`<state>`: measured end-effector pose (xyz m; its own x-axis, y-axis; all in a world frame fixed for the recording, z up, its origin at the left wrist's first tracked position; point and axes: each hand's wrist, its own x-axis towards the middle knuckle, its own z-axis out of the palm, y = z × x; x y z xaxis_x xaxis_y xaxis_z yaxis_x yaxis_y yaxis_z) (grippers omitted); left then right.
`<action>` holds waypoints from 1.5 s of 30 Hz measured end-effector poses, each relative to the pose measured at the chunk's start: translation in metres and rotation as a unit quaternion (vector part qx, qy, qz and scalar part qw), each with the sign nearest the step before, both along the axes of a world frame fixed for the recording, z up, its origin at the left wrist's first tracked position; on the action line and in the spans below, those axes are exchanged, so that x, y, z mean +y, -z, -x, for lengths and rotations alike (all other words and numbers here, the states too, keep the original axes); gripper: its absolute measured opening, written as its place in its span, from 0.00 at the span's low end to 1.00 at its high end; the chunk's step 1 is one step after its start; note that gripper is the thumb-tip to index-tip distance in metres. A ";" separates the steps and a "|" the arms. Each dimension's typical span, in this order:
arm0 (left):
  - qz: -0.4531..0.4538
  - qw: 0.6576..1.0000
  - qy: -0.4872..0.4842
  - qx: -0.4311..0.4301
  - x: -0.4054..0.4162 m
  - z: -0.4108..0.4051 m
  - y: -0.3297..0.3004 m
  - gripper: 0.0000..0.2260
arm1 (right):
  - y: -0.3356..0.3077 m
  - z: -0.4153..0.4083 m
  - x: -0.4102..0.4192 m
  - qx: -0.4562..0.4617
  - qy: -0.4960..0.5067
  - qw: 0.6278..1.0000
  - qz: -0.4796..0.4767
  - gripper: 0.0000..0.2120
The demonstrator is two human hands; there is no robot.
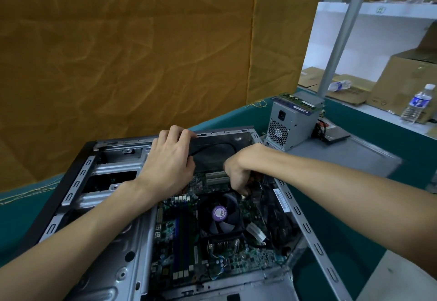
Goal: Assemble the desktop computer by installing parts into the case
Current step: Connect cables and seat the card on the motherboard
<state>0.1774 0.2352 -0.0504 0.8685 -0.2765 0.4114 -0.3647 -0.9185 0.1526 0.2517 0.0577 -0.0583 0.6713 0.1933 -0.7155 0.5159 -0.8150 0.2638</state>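
Gripping cable point(201, 149), L fingers point(182, 135), case point(113, 253)

A workshop or storeroom: metal shelves point(378, 9) with cardboard boxes point(406, 80), loose PC parts on a green desk point(369, 241)

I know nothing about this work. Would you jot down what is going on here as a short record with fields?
Setting: green table in front of an orange cloth backdrop
Main item: open computer case lying on its side
Inside: circuit board with cooling fan
Left hand: at the case's far edge, gripping a black cable
Right hand: curled, reaching inside just above the fan; what it holds is hidden
Waiting nearby: grey power supply on the table
Background: water bottle, cardboard boxes
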 end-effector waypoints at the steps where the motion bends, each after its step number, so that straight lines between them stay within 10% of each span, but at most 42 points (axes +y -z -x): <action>1: -0.001 1.000 -0.001 0.002 0.000 0.000 0.000 0.20 | 0.000 0.000 0.001 0.002 -0.001 1.000 0.003 0.08; 45: -0.029 0.999 -0.001 0.020 0.001 0.003 -0.003 0.20 | -0.005 0.006 -0.008 -0.010 -0.015 0.997 -0.069 0.09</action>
<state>0.1745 0.2364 -0.0479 0.8846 -0.2962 0.3602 -0.3570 -0.9271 0.1143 0.2453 0.0497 -0.0535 0.6780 0.3083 -0.6673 0.5357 -0.8289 0.1613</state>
